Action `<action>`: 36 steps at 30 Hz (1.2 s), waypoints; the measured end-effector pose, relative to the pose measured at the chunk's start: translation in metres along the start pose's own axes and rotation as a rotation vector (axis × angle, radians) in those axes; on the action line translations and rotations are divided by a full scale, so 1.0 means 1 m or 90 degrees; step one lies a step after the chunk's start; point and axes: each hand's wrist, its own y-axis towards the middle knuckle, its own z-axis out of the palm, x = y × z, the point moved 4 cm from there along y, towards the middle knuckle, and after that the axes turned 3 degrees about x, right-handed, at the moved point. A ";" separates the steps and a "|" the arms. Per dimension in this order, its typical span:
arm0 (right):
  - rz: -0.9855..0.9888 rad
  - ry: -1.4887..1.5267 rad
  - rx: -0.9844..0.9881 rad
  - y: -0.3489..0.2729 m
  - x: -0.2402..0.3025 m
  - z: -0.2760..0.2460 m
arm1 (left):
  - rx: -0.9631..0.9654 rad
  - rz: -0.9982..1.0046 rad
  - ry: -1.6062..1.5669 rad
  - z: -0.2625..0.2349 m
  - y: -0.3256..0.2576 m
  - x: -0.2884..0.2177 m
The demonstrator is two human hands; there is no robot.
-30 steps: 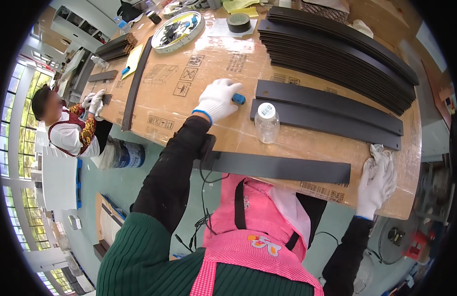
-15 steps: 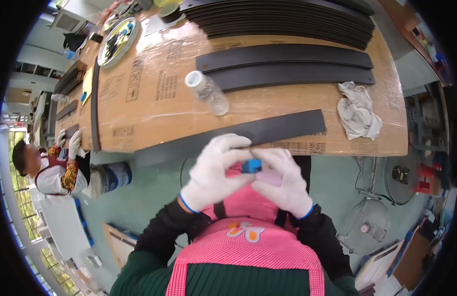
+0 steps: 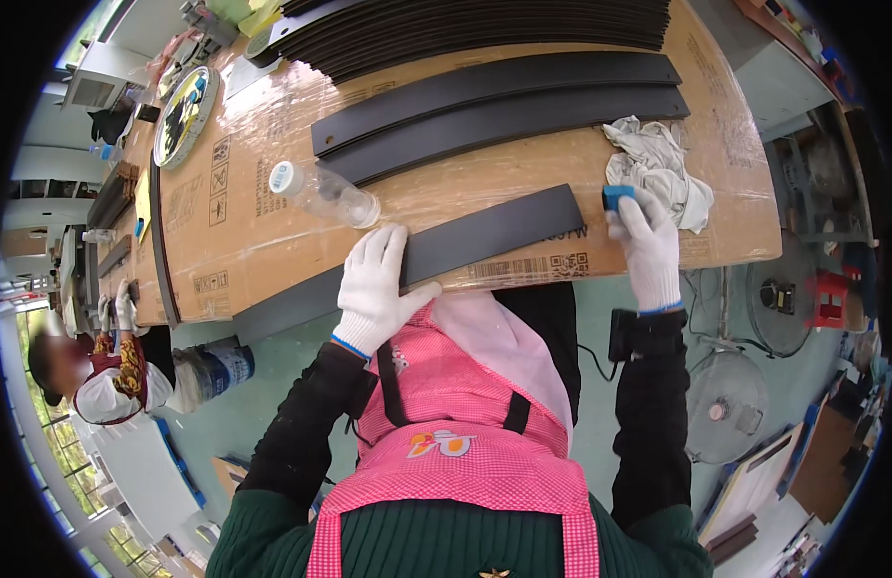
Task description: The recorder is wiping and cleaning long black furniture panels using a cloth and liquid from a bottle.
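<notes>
A dark grey flat strip [image 3: 494,234] lies slantwise along the table's near edge, its left end jutting past it. My left hand [image 3: 373,294], in a white glove, rests on the strip with fingers stretched out and the thumb apart at the near edge. Pinched in my gloved right hand [image 3: 648,246] is a small blue block [image 3: 616,197], held just off the strip's right end. Beside that hand lies a crumpled white rag [image 3: 672,178]. A clear bottle with a white cap [image 3: 330,196] lies on its side beyond my left hand.
Two overlapping dark strips [image 3: 504,106] lie farther back, before a tall stack of strips [image 3: 484,39]. A round tray [image 3: 160,143] of small parts sits at the far left. Another person [image 3: 118,371] works at the table's left end. A fan [image 3: 725,405] stands right of me.
My hands have parted from around the blue block. The left moved onto the strip; the right carried the block rightward to the strip's end. My view has shifted, too.
</notes>
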 end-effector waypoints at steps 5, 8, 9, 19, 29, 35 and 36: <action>-0.019 -0.107 0.052 0.042 -0.006 0.006 | -0.082 0.019 0.001 0.011 -0.001 -0.001; -0.017 -0.232 0.134 0.051 -0.006 0.016 | -0.123 0.007 0.020 0.012 -0.004 -0.002; -0.014 -0.229 0.132 0.051 -0.005 0.016 | -0.130 0.007 0.028 0.012 -0.004 -0.001; -0.020 -0.232 0.140 0.052 0.000 0.024 | -0.148 0.019 0.052 0.014 -0.003 -0.002; -0.062 -0.188 0.075 0.051 -0.009 0.026 | -0.159 0.026 0.050 0.015 -0.003 0.001; -0.070 -0.233 0.118 0.055 -0.009 0.024 | -0.160 0.034 0.049 0.015 -0.004 0.001; -0.069 -0.234 0.118 0.054 -0.009 0.024 | -0.160 0.031 0.053 0.014 -0.004 0.001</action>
